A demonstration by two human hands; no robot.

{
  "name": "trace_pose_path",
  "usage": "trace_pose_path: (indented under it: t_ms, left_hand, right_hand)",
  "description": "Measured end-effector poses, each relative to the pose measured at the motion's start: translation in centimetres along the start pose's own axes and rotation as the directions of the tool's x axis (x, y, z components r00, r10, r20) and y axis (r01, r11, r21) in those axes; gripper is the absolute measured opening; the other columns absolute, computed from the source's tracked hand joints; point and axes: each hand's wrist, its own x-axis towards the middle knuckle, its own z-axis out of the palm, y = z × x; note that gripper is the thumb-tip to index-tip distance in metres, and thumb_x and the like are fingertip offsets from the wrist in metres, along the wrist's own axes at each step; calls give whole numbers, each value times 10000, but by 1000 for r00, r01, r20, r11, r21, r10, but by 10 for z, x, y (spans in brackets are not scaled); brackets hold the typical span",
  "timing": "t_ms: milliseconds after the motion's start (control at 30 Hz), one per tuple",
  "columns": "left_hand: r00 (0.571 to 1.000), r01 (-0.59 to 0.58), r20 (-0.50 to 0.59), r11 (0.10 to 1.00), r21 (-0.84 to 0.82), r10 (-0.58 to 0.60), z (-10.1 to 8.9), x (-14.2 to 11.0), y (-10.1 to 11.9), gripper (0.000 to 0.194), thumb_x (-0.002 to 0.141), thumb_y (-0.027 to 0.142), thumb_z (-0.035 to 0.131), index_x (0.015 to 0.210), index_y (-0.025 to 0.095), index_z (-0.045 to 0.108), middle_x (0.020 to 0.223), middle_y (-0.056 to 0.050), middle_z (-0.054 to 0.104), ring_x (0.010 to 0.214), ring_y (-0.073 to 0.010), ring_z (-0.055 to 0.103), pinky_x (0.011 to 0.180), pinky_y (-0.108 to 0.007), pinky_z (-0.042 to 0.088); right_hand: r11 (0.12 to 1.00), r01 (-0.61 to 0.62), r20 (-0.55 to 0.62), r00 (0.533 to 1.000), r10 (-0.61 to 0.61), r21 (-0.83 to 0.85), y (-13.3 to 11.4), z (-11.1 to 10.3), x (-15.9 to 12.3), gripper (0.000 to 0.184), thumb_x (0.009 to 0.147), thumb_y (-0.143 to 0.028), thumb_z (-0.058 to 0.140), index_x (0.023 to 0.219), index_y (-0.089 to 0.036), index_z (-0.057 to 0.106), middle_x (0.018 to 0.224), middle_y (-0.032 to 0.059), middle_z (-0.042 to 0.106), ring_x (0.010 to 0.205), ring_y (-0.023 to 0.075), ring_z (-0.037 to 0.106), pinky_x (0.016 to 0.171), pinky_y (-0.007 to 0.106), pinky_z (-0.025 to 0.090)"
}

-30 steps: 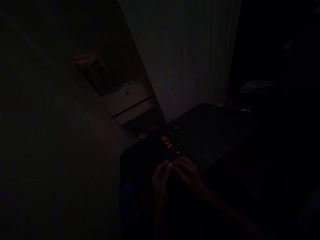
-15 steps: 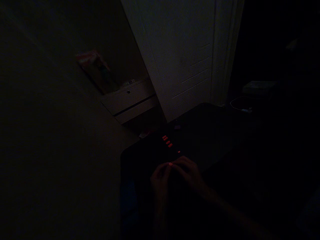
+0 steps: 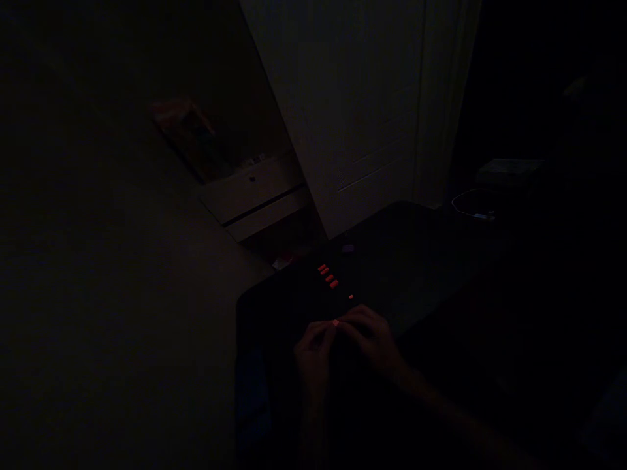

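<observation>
Counter (image 3: 416,261) reads smooth and matt, material can't be told in this light; red pieces (image 3: 334,284) on it look smooth, plastic-like. Door (image 3: 362,117) has a matt face with shallow grooves. Drawer front (image 3: 264,189) looks flat, matt, wood or painted board unclear; cable (image 3: 483,216) looks plastic-sheathed.

Very dim throughout, the right side near black. Small pieces (image 3: 334,284) on the surface (image 3: 401,261) show the strongest colour, a red-orange; the fingers (image 3: 363,313) look dull red, the far panel (image 3: 343,98) dark grey, fine detail smeared.
</observation>
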Motion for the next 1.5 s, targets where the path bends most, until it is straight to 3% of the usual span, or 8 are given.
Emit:
trace_pose_path:
  t_ms: [367, 967, 1300, 1500]
  left_hand:
    - [999, -32, -7, 999, -8, 32, -1, -1, -2, 146, 748, 323, 833, 758, 188, 780, 824, -40, 737, 811, -208, 699, 784, -315, 559]
    - [1000, 7, -5, 1000, -4, -7, 0, -2, 5, 244, 759, 407, 831, 824, 174, 798, 882, -76, 781, 881, -251, 722, 854, -367, 565]
    - [999, 37, -18, 999, -8, -37, 0, -1, -2, 262, 757, 430, 833, 807, 175, 794, 871, -67, 775, 865, -234, 714, 831, -340, 554]
    - [1000, 22, 18, 1000, -1, -22, -1, -2, -2, 221, 785, 391, 821, 830, 177, 797, 894, -61, 776, 883, -229, 715, 858, -340, 545]
  right_hand:
    - [998, 42, 9, 999, -42, -47, -2, 0, -2, 143, 980, -320, 678, 928, -226, 773, 892, 46, 731, 834, 200, 703, 785, 323, 569]
    - [1000, -9, -7, 1000, 9, -15, -3, 3, -1, 156, 981, -332, 674, 953, -236, 793, 914, 54, 732, 853, 207, 709, 800, 339, 583]
    - [997, 66, 10, 998, -65, -46, 2, 2, -5, 157, 972, -317, 684, 1043, -259, 812, 962, 61, 720, 876, 201, 710, 796, 327, 587]
    - [1000, -13, 4, 1000, 13, -10, -3, 0, 1, 141, 959, -331, 699, 948, -227, 795, 903, 52, 741, 844, 201, 714, 784, 321, 576]
